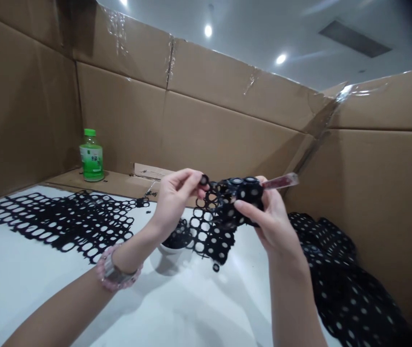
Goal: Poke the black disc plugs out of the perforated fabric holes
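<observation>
Near the middle, my left hand (180, 193) pinches a small black disc (203, 180) with a pale centre. My right hand (267, 212) grips a bunched black sheet (223, 243) dotted with pale circles; its left part is an open mesh of empty rings, hanging down. A slim clear tool with a reddish inside (281, 181) sticks out to the right from between the fingers of my right hand. Below my left hand stands a white cup (171, 249) filled with small black pieces. One black disc (216, 267) dangles at the sheet's lower edge.
Emptied black mesh (61, 219) lies on the white tabletop (119, 308) at left. A green bottle (92, 156) stands at the back left. More dotted black sheets (350, 284) are heaped at right. Tall cardboard walls (227, 125) surround the table.
</observation>
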{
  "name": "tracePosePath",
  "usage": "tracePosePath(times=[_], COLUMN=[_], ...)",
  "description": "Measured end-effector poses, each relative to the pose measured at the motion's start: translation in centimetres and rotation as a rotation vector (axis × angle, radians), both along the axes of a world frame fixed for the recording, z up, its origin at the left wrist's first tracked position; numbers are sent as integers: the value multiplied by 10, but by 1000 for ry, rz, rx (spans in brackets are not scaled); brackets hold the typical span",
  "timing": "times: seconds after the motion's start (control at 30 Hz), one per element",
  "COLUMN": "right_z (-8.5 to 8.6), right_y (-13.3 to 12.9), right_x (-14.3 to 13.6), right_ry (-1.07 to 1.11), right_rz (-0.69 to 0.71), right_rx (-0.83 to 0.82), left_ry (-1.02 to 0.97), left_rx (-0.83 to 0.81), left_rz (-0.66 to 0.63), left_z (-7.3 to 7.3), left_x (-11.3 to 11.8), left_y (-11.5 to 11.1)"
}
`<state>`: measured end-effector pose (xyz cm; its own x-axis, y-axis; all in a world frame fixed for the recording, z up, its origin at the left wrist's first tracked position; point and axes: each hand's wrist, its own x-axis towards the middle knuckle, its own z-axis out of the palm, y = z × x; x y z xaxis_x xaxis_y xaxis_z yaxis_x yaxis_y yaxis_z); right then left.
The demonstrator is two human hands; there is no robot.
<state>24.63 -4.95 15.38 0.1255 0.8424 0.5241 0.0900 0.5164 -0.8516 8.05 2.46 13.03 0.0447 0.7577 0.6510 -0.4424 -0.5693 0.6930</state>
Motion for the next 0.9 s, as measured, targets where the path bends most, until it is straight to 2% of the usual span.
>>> tracePosePath(times=[0.07, 0.1, 0.17, 0.27, 0.37, 0.43, 0.5, 0.57, 0.67, 0.73, 0.8, 0.9], right_z=[4, 6, 8, 7, 3, 0, -3, -6, -7, -7, -7, -7], right_y=[-1, -2, -2, 3, 11, 16, 21, 24, 27, 27, 27, 27], right_x=[15, 21, 27, 27, 23, 22, 20, 19, 18, 19, 20, 21], right_ry=[30, 47, 79, 88, 50, 33, 18, -3, -29, -25, -14, -6], right_rz=[-75, -105, -134, -135, -138, -127, -103, -87, -85, -84, -82, -87], right_rx=[2, 8, 3, -41, -66, -71, -85, -104, -116, -113, -114, -113], left_ry=[1, 81, 440, 1055, 1172, 1198, 1216, 1231, 1266, 1297, 1323, 1329], left_rx=[5, 42, 184, 409, 418, 398, 385, 381, 375, 370, 373, 379], left_rz=[57, 86, 89, 43, 38, 24, 7, -11, -12, 23, 85, 210], left_z=[0, -1, -10, -40, -78, -98, -110, -115, -114, -107, -91, -52], left_x=[-6, -8, -7, 12, 38, 50, 54, 54, 54, 53, 47, 24], left_y=[10, 14, 18, 19, 16, 13, 11, 9, 11, 15, 17, 8])
